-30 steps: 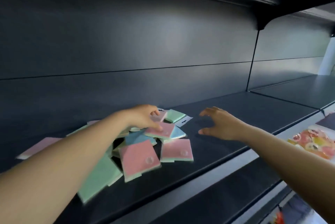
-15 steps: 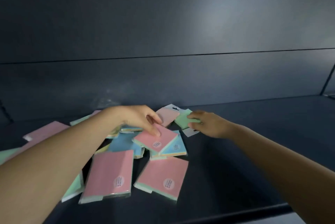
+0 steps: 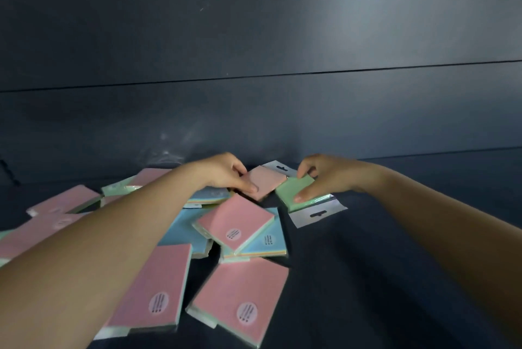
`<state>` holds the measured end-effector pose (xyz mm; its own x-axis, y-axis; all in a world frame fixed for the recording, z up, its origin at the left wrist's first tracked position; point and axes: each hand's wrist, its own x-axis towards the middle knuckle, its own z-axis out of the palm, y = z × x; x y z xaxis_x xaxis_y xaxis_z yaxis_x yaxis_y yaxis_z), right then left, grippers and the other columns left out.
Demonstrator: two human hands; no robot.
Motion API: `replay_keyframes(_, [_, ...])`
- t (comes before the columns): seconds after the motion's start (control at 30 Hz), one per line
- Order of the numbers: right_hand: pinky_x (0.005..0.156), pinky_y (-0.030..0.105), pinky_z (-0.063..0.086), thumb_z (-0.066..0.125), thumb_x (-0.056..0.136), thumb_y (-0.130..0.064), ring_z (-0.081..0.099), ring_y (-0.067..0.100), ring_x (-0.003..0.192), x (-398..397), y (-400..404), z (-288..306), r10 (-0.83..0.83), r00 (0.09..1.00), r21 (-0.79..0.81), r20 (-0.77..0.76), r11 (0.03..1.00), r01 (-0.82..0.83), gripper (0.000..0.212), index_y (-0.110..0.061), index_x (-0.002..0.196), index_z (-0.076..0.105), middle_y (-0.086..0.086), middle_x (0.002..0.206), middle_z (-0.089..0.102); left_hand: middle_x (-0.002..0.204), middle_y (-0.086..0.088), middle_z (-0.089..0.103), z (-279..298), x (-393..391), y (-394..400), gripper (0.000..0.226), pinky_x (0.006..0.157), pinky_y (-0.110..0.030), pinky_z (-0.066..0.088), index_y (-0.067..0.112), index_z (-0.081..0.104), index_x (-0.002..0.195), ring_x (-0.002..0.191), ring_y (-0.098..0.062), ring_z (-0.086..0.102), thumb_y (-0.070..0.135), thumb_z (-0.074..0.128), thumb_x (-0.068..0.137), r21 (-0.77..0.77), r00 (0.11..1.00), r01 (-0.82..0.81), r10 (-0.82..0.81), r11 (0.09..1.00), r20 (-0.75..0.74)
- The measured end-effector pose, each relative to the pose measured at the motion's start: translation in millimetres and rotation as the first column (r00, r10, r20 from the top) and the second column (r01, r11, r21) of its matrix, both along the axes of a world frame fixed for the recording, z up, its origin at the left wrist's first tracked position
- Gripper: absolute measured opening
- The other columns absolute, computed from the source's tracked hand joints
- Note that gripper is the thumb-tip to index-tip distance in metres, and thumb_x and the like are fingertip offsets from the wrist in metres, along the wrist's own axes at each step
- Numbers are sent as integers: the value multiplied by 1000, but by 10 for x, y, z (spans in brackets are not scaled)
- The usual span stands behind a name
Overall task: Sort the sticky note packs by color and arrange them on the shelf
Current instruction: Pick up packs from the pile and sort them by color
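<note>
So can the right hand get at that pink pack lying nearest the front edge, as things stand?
Probably not right away: the right hand is gripping a green pack at the back. The pink pack itself lies on top, uncovered, so the way is free once that hand lets go.

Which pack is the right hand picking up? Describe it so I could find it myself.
Look at the dark shelf, at the back right edge of the scattered pile. There the right hand grips the green pack, beside a pink pack held by the left hand. It alone there is green, with a silvery hang tab.
</note>
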<state>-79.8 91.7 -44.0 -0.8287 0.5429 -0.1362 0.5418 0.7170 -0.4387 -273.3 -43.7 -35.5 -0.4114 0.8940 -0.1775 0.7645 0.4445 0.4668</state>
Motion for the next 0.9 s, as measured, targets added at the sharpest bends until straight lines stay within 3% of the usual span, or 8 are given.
replay_keyframes(0.17, [96,34,46,83,52,-52,58,16,104,-117,107,-1,22,997,-58,72,998,-18,77,-20,115,55,-7,108,61,99,-1,72,-11,-38,112,43,89,-30,48,18,72,100,92,-18,65,38,83,64,-106,1000,-11,13,994,17])
replay_keyframes(0.23, [78,29,43,82,51,-57,59,18,86,-142,128,45,25,986,-31,163,999,-20,71,-11,102,62,-4,91,63,93,0,71,-14,-31,151,40,81,-25,46,16,73,99,85,-15,62,33,84,64,-118,998,-33,39,992,47])
replay_keyframes(0.3, [65,29,31,77,50,-66,46,19,69,-122,132,93,10,968,10,250,1000,-13,67,-10,81,60,-1,76,53,90,0,68,-11,-12,168,36,80,-24,44,12,73,98,84,-14,59,27,83,66,-87,992,-81,89,993,85])
replay_keyframes(0.47, [53,22,32,77,61,-60,44,14,58,86,142,174,-95,961,47,258,995,86,51,-19,62,48,-4,63,49,84,-1,64,42,34,136,19,70,-22,41,14,68,87,83,-14,55,16,80,72,42,962,-217,206,975,179])
replay_keyframes(0.57, [52,15,43,83,67,-35,50,11,59,236,131,223,-172,969,-88,177,978,189,34,-11,75,61,0,67,54,78,0,57,125,82,111,22,63,-17,42,14,57,88,85,-15,55,0,71,78,131,891,-337,271,932,365])
replay_keyframes(0.7, [80,24,51,82,70,-29,57,17,95,395,19,190,-190,966,-137,173,967,215,61,-15,123,54,0,101,55,72,-2,50,215,171,-90,32,64,-23,47,13,43,72,67,-13,52,-11,61,82,217,795,-480,317,850,517])
replay_keyframes(0.8, [72,21,48,80,72,-18,60,19,96,455,-149,200,-140,974,-228,180,957,180,64,-20,130,51,-3,95,54,74,-3,50,236,179,-347,34,76,-29,50,13,40,69,83,-20,54,-12,60,83,286,732,-560,303,778,611])
replay_keyframes(0.9, [73,27,55,80,72,-10,63,23,94,630,-346,229,-153,951,-302,267,924,234,64,-29,124,49,4,97,56,92,-10,59,273,99,-651,28,68,-22,48,11,46,75,88,-21,58,-12,62,81,366,687,-604,230,708,689])
